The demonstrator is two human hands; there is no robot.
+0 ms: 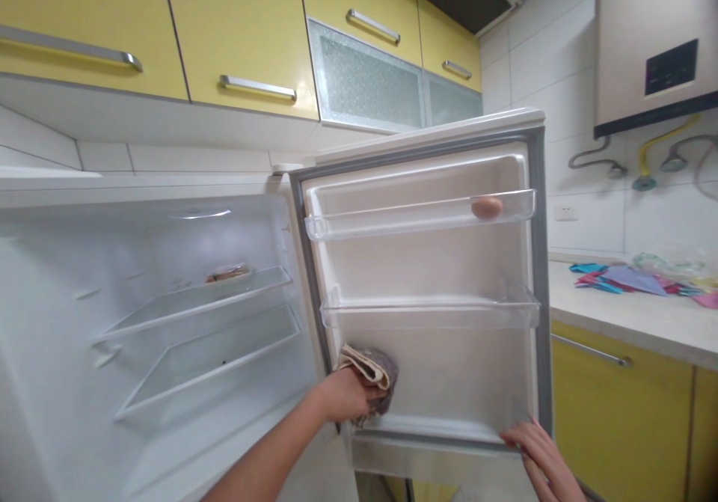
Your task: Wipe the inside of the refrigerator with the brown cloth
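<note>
A refrigerator door [426, 262] stands wide open, its white inner side facing me. Folded in my left hand [345, 396] is a brownish-grey cleaning cloth [378, 375] with a beige edge, pressed against the lower left of the door's inner panel. The fingers of my left hand are closed round the cloth and partly hidden by it. At the door's lower right corner, my right hand [544, 457] grips the edge with its fingers bent over it. Above the cloth are two clear door racks; the upper rack [393, 221] holds a brown egg [486, 207].
Inside the refrigerator, a wrapped food tray [227, 274] lies on the upper glass shelf [196, 304]. A lower glass shelf [213, 363] sits beneath it. Colourful cloths or bags [628, 277] lie on the right counter [633, 319]. Yellow cabinets [241, 31] hang overhead; a water heater [656, 46] is at right.
</note>
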